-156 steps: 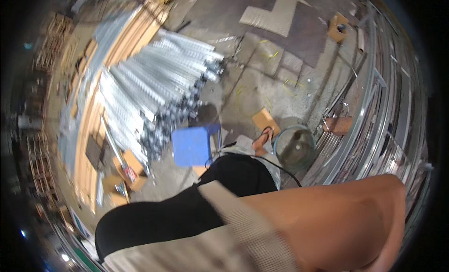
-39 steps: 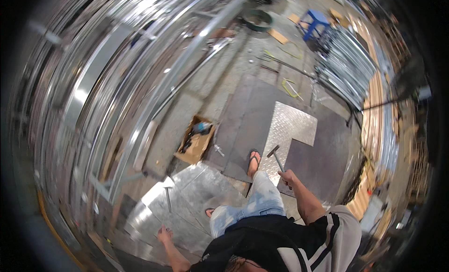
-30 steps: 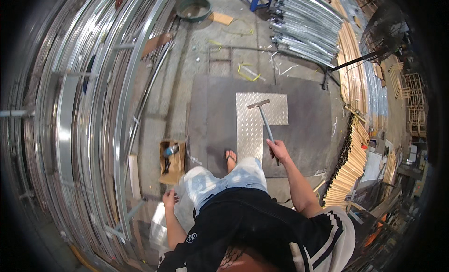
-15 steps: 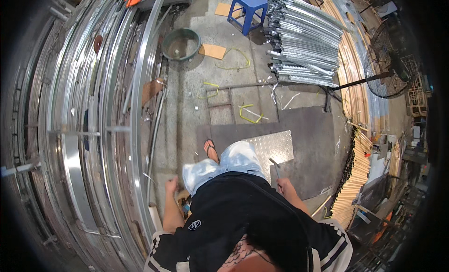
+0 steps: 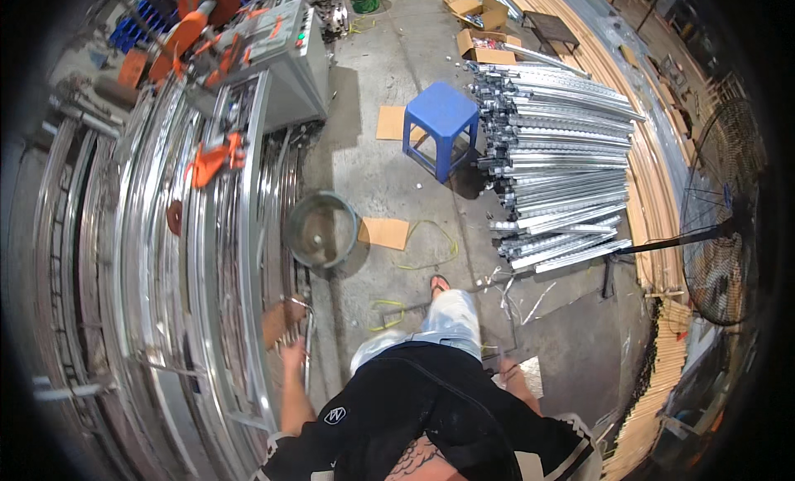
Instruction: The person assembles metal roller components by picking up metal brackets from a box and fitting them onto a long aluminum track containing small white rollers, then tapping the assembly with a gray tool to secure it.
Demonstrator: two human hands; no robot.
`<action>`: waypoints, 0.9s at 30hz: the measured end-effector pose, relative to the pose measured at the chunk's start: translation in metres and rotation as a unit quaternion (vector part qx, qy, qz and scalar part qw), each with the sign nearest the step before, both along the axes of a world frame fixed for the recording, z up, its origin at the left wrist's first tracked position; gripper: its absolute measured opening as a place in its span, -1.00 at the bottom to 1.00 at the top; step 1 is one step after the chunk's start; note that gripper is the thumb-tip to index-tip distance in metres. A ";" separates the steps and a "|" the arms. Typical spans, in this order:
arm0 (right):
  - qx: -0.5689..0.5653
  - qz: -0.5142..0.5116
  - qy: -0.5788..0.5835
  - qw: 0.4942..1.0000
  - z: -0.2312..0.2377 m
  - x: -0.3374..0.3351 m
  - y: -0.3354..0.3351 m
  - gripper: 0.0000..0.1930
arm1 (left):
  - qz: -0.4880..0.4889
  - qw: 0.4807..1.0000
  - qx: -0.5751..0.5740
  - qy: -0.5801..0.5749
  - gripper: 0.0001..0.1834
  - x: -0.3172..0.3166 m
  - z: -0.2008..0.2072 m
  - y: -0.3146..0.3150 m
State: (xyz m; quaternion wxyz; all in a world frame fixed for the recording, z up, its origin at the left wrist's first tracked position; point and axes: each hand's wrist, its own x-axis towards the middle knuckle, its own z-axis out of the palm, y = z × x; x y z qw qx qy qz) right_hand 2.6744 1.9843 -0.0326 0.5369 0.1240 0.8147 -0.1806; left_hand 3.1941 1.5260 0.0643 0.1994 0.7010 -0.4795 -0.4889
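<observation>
My left hand hangs at my left side, near the metal rack, its fingers loosely curled with nothing visible in them. A brown piece on the rack's edge lies just beyond it. On my right side, my right hand is closed on a thin grey metal rod, smeared by motion; what kind of tool it is I cannot make out. Under that hand a shiny tread plate shows in part on the floor. One sandalled foot is stretched out ahead of me.
Long metal profiles fill the rack at left, with a grey machine beyond. A round tub, a blue stool and cardboard stand or lie ahead. Stacked metal channels and a black fan are at right.
I have stepped forward. The tub, stool and metal channels are now closer, and the grey machine and cardboard boxes have come into view. The rod is still in my right hand.
</observation>
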 end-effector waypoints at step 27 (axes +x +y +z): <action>0.038 -0.086 0.295 0.951 0.059 -0.399 -0.915 -0.49 | -0.341 0.927 -0.156 0.025 -0.42 -0.845 0.116 -1.025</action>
